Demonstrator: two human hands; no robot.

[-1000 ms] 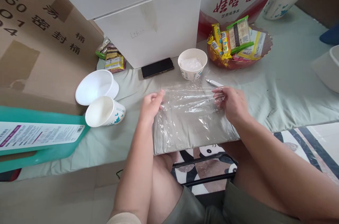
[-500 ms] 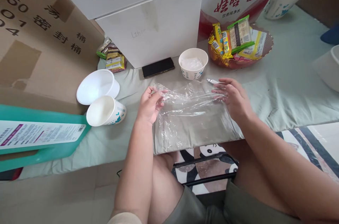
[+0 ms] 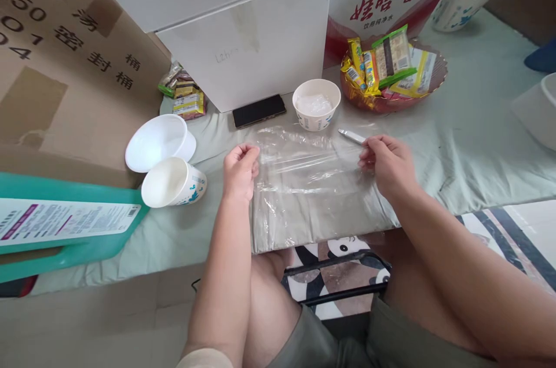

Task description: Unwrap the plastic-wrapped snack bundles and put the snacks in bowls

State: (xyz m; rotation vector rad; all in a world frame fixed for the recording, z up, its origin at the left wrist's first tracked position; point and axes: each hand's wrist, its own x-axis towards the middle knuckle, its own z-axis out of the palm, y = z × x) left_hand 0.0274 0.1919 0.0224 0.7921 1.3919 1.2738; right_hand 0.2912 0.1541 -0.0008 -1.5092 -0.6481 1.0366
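Note:
A clear plastic sheet (image 3: 304, 168), perhaps a thin bag, lies spread between my hands and reaches down to the table's front edge. My left hand (image 3: 241, 171) pinches it at the left side, fingers curled closed. At the other side, my right hand (image 3: 388, 165) has its fingertips closed on the film and pulls it taut. A slim silver-white tool (image 3: 351, 136) lies just beyond the right fingertips; its kind is unclear. Behind the sheet stands a paper bowl (image 3: 316, 121) with crumpled clear plastic inside.
A black phone (image 3: 259, 111) lies by white boxes (image 3: 278, 37). Right of the bowl is a glass basket (image 3: 382, 104) of wrapped snacks. Two tipped tubs, a white one (image 3: 186, 145) and a paper one (image 3: 195, 185), sit left near a green jug (image 3: 108, 240). A lined paper tub (image 3: 456, 11) stands back right.
The sheet has gone from bunched and lifted to flatter and wider. My left hand moved slightly left, my right hand slightly right, and its fingers closed, uncovering more of the silver-white tool.

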